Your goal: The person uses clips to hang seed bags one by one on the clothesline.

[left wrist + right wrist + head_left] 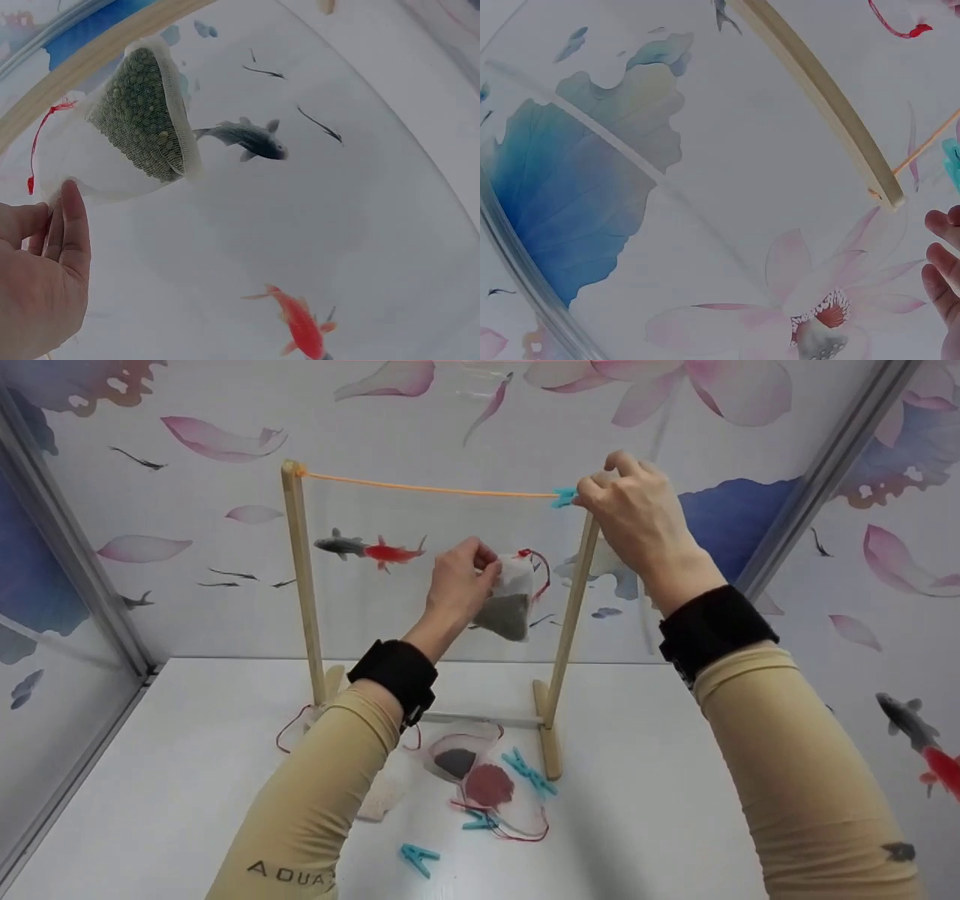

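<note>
A white mesh drawstring bag (517, 577) with green grains in its lower part hangs from my left hand (465, 577), which pinches its upper edge. The grains show clearly through the mesh bag (139, 112) in the left wrist view. My right hand (637, 510) is up at the right end of an orange cord (427, 489), its thumb and finger pinching a blue clothespin (564, 497) there. Only part of that clothespin (952, 161) and some fingertips (936, 222) appear at the right wrist view's edge. The bag is below the cord.
The cord runs between two wooden posts (304, 585) of a stand on a white table (637, 810). Several mesh bags, one with a dark filling (455, 763) and one with a reddish filling (489, 786), lie below. Loose blue clothespins (418, 859) lie around them. Printed panels enclose the table.
</note>
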Action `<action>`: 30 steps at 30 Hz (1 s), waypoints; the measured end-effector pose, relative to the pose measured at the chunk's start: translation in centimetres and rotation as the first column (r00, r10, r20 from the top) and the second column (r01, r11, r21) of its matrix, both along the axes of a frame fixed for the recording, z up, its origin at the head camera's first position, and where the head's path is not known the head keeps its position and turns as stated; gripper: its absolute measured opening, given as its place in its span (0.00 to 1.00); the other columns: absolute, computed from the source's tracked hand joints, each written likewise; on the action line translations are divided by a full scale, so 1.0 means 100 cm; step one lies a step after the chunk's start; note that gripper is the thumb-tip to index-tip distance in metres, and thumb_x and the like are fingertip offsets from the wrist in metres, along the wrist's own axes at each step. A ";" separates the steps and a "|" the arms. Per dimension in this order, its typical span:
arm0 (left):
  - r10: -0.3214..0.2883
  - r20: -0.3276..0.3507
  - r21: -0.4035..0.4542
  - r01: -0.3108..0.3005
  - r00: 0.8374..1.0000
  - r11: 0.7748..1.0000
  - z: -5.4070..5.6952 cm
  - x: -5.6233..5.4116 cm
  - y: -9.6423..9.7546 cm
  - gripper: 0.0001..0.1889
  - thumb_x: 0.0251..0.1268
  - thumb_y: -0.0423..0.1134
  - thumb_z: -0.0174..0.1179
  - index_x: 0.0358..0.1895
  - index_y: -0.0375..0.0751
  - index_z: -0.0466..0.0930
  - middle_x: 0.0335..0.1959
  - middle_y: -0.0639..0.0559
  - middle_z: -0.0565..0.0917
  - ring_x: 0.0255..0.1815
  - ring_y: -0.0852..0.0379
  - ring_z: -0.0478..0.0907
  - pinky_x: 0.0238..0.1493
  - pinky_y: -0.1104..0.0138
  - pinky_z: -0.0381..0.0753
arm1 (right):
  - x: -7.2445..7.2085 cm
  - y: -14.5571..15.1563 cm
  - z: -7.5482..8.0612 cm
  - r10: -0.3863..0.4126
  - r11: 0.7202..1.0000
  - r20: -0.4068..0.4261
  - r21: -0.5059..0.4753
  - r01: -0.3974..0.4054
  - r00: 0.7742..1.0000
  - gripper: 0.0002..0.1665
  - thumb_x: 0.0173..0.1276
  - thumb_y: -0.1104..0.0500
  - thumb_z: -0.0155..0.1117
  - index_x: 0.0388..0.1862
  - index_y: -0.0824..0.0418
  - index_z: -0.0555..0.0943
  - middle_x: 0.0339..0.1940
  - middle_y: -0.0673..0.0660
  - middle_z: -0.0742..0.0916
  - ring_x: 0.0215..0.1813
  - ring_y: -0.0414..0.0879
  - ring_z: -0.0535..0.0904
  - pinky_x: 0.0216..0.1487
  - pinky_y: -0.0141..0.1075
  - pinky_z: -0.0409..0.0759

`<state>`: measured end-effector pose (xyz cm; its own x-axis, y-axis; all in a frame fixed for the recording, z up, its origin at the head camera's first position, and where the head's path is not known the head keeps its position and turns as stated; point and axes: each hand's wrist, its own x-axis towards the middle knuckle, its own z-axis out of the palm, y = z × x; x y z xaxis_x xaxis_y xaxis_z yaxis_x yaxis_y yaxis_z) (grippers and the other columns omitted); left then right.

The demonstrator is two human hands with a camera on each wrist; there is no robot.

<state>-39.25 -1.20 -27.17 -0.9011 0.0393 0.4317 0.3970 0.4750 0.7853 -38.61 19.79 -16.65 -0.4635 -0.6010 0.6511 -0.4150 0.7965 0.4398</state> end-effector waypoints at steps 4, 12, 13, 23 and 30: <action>-0.036 0.024 0.101 0.033 0.999 0.994 0.013 -0.010 0.012 0.07 0.74 0.37 0.56 0.48 0.37 0.77 0.41 0.44 0.85 0.38 0.56 0.86 0.38 0.71 0.84 | -0.007 -0.003 0.007 -0.057 0.998 0.048 0.040 0.055 0.997 0.14 0.75 0.59 0.58 0.44 0.69 0.84 0.38 0.65 0.90 0.56 0.60 0.78 0.52 0.50 0.81; -0.053 0.061 0.226 0.038 0.997 0.973 0.030 -0.026 0.031 0.08 0.75 0.38 0.57 0.48 0.38 0.77 0.43 0.45 0.83 0.39 0.56 0.86 0.40 0.72 0.84 | -0.019 -0.005 0.019 -0.154 0.982 0.166 0.137 0.132 0.974 0.14 0.73 0.58 0.61 0.48 0.65 0.86 0.41 0.64 0.91 0.66 0.59 0.73 0.63 0.52 0.76; -0.054 0.064 0.238 0.037 0.997 0.971 0.031 -0.029 0.034 0.08 0.75 0.39 0.57 0.48 0.38 0.77 0.44 0.45 0.83 0.39 0.57 0.86 0.40 0.72 0.84 | -0.020 -0.005 0.019 -0.169 0.977 0.175 0.156 0.142 0.970 0.14 0.72 0.58 0.62 0.49 0.64 0.86 0.41 0.63 0.91 0.66 0.59 0.73 0.64 0.53 0.76; -0.160 0.045 0.326 0.137 0.986 0.935 0.029 -0.038 0.042 0.08 0.74 0.38 0.58 0.50 0.39 0.76 0.51 0.44 0.82 0.50 0.55 0.85 0.50 0.72 0.84 | -0.024 -0.006 0.014 -0.143 0.968 0.179 0.232 0.100 0.973 0.12 0.68 0.63 0.66 0.48 0.62 0.86 0.42 0.60 0.91 0.66 0.59 0.73 0.61 0.53 0.76; -0.207 0.048 0.345 0.178 0.977 0.921 0.028 -0.045 0.041 0.10 0.73 0.37 0.59 0.52 0.39 0.79 0.52 0.45 0.83 0.53 0.56 0.85 0.53 0.72 0.83 | -0.022 -0.014 0.015 -0.189 0.946 0.180 0.296 0.130 0.965 0.10 0.70 0.62 0.63 0.46 0.62 0.86 0.39 0.60 0.91 0.65 0.59 0.73 0.59 0.52 0.76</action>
<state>-43.79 2.91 -24.36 -0.9235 0.0810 0.3750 0.3818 0.0972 0.9191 -40.78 18.43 -15.18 -0.6730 -0.6517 0.3497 -0.3964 0.7171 0.5733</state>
